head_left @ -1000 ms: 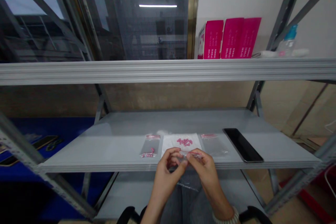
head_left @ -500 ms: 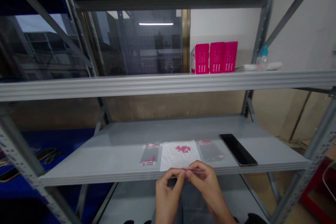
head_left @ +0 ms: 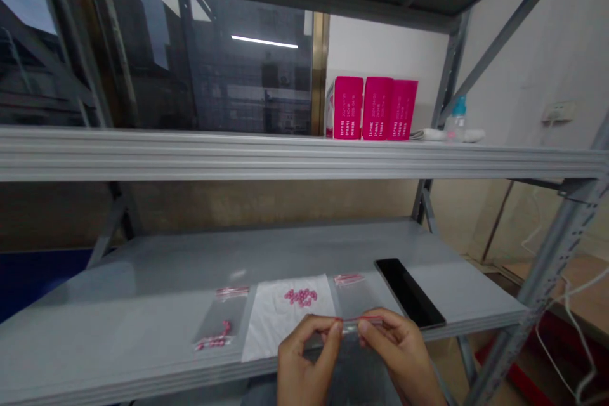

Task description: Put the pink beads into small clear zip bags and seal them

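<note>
My left hand (head_left: pixel 309 355) and my right hand (head_left: pixel 398 349) pinch the top edge of a small clear zip bag (head_left: pixel 351 326) with a red strip, at the shelf's front edge. A short stretch of the bag shows between my fingertips; much of the rest is hidden or hard to make out. Just beyond my hands, pink beads (head_left: pixel 301 297) lie in a loose cluster on a white tissue (head_left: pixel 269 314). Left of the tissue lies a clear zip bag (head_left: pixel 212 314) with several pink beads in it. Another clear zip bag (head_left: pixel 356 295) lies flat on the right, partly behind my fingers.
A black phone or tablet (head_left: pixel 409 292) lies on the grey shelf (head_left: pixel 157 304), right of the bags. On the upper shelf (head_left: pixel 238 155) stand pink boxes (head_left: pixel 375 108) and a small bottle with a blue cap (head_left: pixel 457 119). A metal upright (head_left: pixel 554 266) rises at the right.
My view has turned right and come closer to the shelf. My fingertips, which were together, have moved a little apart, and the bag's edge now shows between them.
</note>
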`<state>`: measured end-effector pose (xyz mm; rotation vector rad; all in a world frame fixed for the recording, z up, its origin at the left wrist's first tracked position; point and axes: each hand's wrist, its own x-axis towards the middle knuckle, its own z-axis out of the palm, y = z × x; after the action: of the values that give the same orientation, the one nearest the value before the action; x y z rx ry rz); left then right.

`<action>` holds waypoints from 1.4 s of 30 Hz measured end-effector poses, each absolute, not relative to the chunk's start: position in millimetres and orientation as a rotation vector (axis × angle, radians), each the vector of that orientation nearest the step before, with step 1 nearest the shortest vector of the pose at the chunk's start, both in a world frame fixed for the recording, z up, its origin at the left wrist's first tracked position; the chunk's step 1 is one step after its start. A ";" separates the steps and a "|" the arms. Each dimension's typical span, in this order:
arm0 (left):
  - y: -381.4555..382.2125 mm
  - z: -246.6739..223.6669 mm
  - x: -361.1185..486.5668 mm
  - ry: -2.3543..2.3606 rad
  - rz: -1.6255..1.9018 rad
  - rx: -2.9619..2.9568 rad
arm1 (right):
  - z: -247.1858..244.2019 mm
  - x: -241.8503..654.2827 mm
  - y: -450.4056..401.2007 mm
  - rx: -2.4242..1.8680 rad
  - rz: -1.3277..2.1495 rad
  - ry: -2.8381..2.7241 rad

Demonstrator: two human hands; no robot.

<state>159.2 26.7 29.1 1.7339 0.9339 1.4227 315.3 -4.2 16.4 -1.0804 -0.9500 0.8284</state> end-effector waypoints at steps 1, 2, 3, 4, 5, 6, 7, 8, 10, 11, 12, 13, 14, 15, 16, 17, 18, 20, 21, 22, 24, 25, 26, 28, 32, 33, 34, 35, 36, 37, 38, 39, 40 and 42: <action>31.2 32.3 166.4 0.941 1.429 1.709 | 20.5 324.7 -1.8 -1.106 0.818 -0.961; 36.5 35.6 174.1 0.950 1.432 1.690 | 24.8 334.4 1.7 -1.129 0.796 -0.965; 42.4 38.6 182.0 0.962 1.428 1.682 | 28.9 344.0 6.4 -1.152 0.754 -0.964; 49.1 41.2 190.1 0.974 1.419 1.682 | 32.5 353.3 12.2 -1.176 0.711 -0.969; 56.4 43.0 198.1 0.989 1.401 1.696 | 35.4 361.9 19.2 -1.200 0.668 -0.979; 64.4 44.1 205.5 1.004 1.384 1.712 | 37.4 369.5 26.9 -1.228 0.639 -1.002; 72.7 44.3 212.1 1.016 1.365 1.730 | 38.5 375.7 35.2 -1.251 0.626 -1.022; 81.2 43.7 217.7 1.032 1.349 1.747 | 38.6 380.5 43.7 -1.271 0.617 -1.037; 97.5 40.9 225.0 1.068 1.307 1.797 | 36.6 386.0 59.6 -1.312 0.584 -1.071; 104.6 39.2 226.5 1.090 1.284 1.831 | 34.8 387.4 66.3 -1.337 0.562 -1.094; 110.6 37.8 226.6 1.112 1.263 1.868 | 32.9 388.3 71.7 -1.364 0.536 -1.118; 115.0 36.7 225.3 1.135 1.250 1.905 | 31.1 389.3 75.6 -1.395 0.504 -1.140; 117.9 36.1 222.7 1.158 1.244 1.939 | 29.9 390.5 77.7 -1.428 0.467 -1.155; 119.0 35.9 218.7 1.180 1.246 1.969 | 29.6 392.0 78.0 -1.461 0.422 -1.162; 118.5 36.1 213.1 1.200 1.254 1.993 | 30.3 393.6 76.4 -1.492 0.368 -1.160; 116.5 36.3 205.8 1.218 1.267 2.013 | 32.2 394.5 73.3 -1.517 0.307 -1.152; 113.4 36.3 196.6 1.236 1.285 2.029 | 35.1 394.0 69.0 -1.533 0.247 -1.143; 105.0 34.5 171.7 1.279 1.331 2.050 | 42.7 384.6 58.8 -1.536 0.147 -1.133; 100.5 32.3 156.1 1.310 1.358 2.052 | 46.4 374.0 54.0 -1.522 0.116 -1.144; 96.0 29.3 138.8 1.356 1.395 2.051 | 49.1 358.7 50.0 -1.500 0.094 -1.167; 87.9 21.2 101.1 1.499 1.488 2.045 | 50.2 315.2 45.2 -1.399 0.052 -1.340; 84.3 16.9 81.9 1.603 1.547 2.050 | 48.0 288.7 44.4 -1.313 0.062 -1.470; 80.9 12.7 63.4 1.711 1.586 2.052 | 44.2 260.9 44.4 -1.241 0.104 -1.613; 74.7 5.9 31.0 1.912 1.612 2.045 | 32.8 207.4 46.3 -1.169 0.141 -1.829; 66.0 -2.8 -5.3 2.105 1.484 2.052 | 5.9 139.0 55.1 -1.250 0.135 -2.004; 65.2 -5.0 -8.3 2.122 1.439 2.062 | 0.3 131.9 57.3 -1.260 0.127 -2.005; 65.2 -7.3 -9.6 2.135 1.396 2.064 | -4.3 128.1 59.0 -1.261 0.120 -1.995; 65.8 -9.7 -9.7 2.144 1.361 2.053 | -7.9 127.3 60.1 -1.249 0.121 -1.972; 66.8 -12.0 -9.1 2.152 1.342 2.031 | -10.6 128.8 60.3 -1.226 0.132 -1.942; 68.0 -14.2 -8.0 2.150 1.344 2.006 | -12.4 132.4 59.9 -1.193 0.158 -1.905; 69.0 -16.0 -7.0 2.136 1.375 1.976 | -13.6 137.6 59.1 -1.147 0.205 -1.863; 69.4 -17.4 -5.9 2.105 1.434 1.950 | -14.2 144.2 58.1 -1.096 0.275 -1.813; 68.9 -18.1 -4.8 2.060 1.514 1.928 | -14.2 152.0 57.2 -1.058 0.363 -1.744; 63.6 -17.2 -2.0 1.946 1.681 1.880 | -12.5 169.6 56.7 -1.037 0.605 -1.574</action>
<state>-2.0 63.6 -17.2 1.8800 1.9462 1.6811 169.6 56.7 -12.5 -1.0373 -1.5741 0.6051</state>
